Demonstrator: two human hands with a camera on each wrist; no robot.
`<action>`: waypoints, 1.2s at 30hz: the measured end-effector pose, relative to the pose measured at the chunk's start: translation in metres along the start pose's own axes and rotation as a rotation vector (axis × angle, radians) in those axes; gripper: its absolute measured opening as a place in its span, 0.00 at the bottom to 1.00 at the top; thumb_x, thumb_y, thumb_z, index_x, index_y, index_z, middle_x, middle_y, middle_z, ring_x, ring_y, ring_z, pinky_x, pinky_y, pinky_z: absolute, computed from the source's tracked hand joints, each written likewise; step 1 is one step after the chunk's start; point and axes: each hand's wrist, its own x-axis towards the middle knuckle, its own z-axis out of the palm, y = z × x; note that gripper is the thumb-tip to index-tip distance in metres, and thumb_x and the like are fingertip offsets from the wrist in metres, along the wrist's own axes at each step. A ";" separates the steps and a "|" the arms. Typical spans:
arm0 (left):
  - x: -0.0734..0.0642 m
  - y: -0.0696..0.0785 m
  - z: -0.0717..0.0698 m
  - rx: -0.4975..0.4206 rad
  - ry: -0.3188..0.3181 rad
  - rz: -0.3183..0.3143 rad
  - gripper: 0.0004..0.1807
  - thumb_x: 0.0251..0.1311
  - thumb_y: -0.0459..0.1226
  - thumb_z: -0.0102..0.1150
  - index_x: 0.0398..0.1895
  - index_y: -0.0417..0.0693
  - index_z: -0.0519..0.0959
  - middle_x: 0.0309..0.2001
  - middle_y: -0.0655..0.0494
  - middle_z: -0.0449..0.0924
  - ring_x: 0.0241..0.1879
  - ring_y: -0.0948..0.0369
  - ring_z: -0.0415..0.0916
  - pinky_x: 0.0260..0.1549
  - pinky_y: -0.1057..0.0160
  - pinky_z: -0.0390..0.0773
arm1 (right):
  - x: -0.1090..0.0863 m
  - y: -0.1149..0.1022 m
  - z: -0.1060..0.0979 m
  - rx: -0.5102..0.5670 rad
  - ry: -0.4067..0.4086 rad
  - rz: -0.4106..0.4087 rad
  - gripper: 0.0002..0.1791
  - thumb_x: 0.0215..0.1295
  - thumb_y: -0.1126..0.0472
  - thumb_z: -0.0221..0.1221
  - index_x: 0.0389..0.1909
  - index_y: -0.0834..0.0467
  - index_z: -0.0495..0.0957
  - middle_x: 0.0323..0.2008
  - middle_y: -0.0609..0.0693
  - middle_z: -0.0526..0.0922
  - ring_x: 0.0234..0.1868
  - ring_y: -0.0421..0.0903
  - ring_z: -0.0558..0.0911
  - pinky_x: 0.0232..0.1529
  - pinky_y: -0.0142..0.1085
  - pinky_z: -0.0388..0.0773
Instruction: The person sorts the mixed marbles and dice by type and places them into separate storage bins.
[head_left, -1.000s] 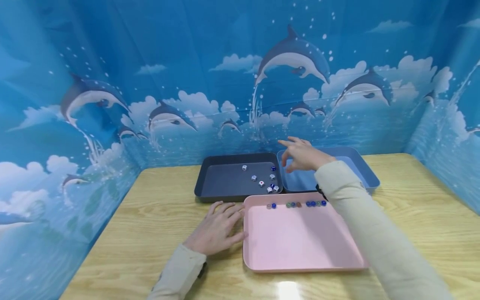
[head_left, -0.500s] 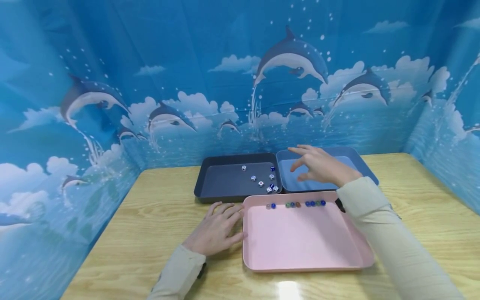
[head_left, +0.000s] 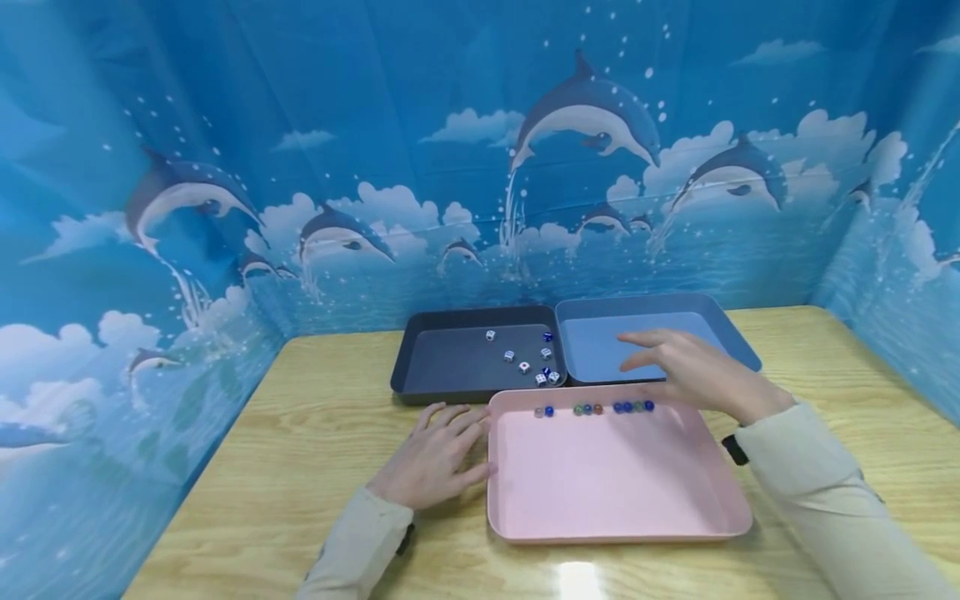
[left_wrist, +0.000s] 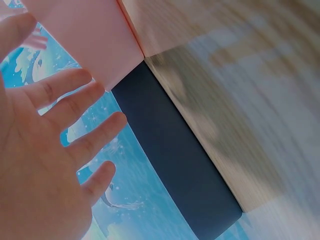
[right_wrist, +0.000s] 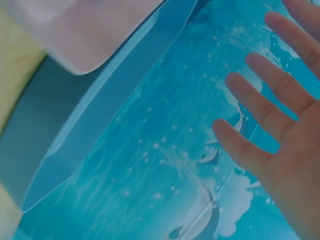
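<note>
My left hand [head_left: 435, 458] rests at the left rim of a pink tray [head_left: 600, 483], its fingers spread; in the left wrist view the palm [left_wrist: 45, 150] holds nothing. Above the pink tray's far right corner hovers my right hand [head_left: 693, 371], fingers extended and nothing held, as the right wrist view of its fingers [right_wrist: 270, 105] also shows. Along the pink tray's far side lie glass marbles in separate groups: a clear one beside a blue marble [head_left: 549, 412], a middle group with a brown marble [head_left: 597, 409], and a right group ending in a blue marble [head_left: 648, 406].
Behind the pink tray stand a dark grey tray [head_left: 457, 358] on the left and a blue tray [head_left: 600, 342] on the right, side by side. Several dice, including a white die [head_left: 524, 367], lie in the dark tray. A dolphin-print curtain [head_left: 420, 150] surrounds the wooden table [head_left: 300, 433].
My right hand has drawn back from over the blue tray, moving right and toward me to the pink tray's far right corner. The left hand has stayed in place.
</note>
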 end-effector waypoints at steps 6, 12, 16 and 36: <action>0.000 0.002 0.001 0.001 -0.018 -0.015 0.34 0.71 0.59 0.52 0.70 0.48 0.73 0.69 0.52 0.72 0.68 0.49 0.68 0.68 0.38 0.59 | -0.028 0.010 0.007 0.013 0.002 0.045 0.16 0.58 0.64 0.73 0.48 0.60 0.88 0.64 0.68 0.74 0.59 0.71 0.76 0.48 0.58 0.81; 0.001 0.003 0.000 -0.006 -0.016 -0.012 0.34 0.71 0.59 0.53 0.70 0.48 0.73 0.70 0.51 0.72 0.68 0.48 0.68 0.68 0.38 0.59 | -0.055 0.022 0.017 0.013 -0.012 0.104 0.21 0.57 0.62 0.73 0.52 0.60 0.86 0.66 0.68 0.72 0.60 0.73 0.74 0.48 0.60 0.81; 0.001 0.003 0.001 -0.005 -0.007 -0.003 0.33 0.70 0.58 0.54 0.69 0.47 0.73 0.69 0.51 0.72 0.67 0.47 0.68 0.68 0.38 0.60 | -0.071 0.028 0.025 0.037 -0.039 0.135 0.24 0.56 0.61 0.74 0.54 0.62 0.84 0.67 0.69 0.70 0.62 0.74 0.71 0.51 0.64 0.77; 0.004 0.004 -0.005 0.020 -0.026 -0.022 0.31 0.70 0.58 0.54 0.68 0.49 0.76 0.68 0.51 0.73 0.68 0.48 0.68 0.69 0.38 0.59 | -0.096 0.047 0.030 0.353 -0.246 0.236 0.55 0.50 0.53 0.75 0.72 0.76 0.59 0.71 0.78 0.57 0.67 0.79 0.59 0.58 0.72 0.64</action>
